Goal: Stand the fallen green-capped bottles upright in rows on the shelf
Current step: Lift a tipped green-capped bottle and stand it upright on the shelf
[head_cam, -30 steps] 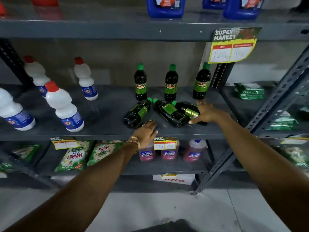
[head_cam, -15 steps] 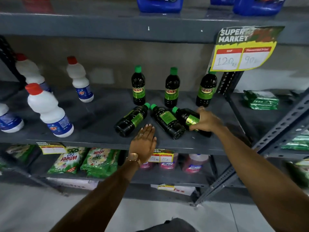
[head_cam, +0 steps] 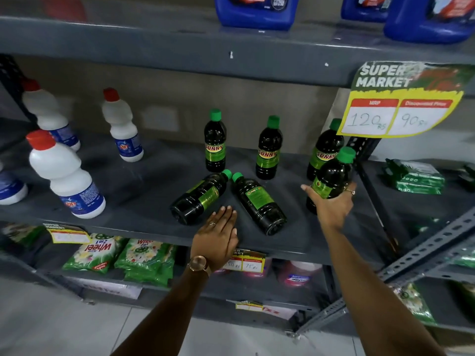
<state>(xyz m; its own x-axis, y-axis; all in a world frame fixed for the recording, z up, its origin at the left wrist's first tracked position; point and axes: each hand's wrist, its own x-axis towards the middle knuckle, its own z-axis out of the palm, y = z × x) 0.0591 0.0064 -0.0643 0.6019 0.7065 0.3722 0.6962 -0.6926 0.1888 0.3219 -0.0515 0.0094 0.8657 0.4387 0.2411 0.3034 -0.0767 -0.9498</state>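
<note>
Grey metal shelf [head_cam: 144,191]: two dark bottles [head_cam: 199,199] lying mid-front, three standing bottles [head_cam: 215,143] behind, white bottles [head_cam: 66,176] left, perhaps four.

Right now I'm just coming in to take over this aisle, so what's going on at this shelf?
A person is tidying green-capped bottles on the grey shelf. The right hand grips one bottle, nearly upright, at the shelf's right end. The left hand rests flat on the front edge. Two bottles lie on their sides; three stand behind.
</note>
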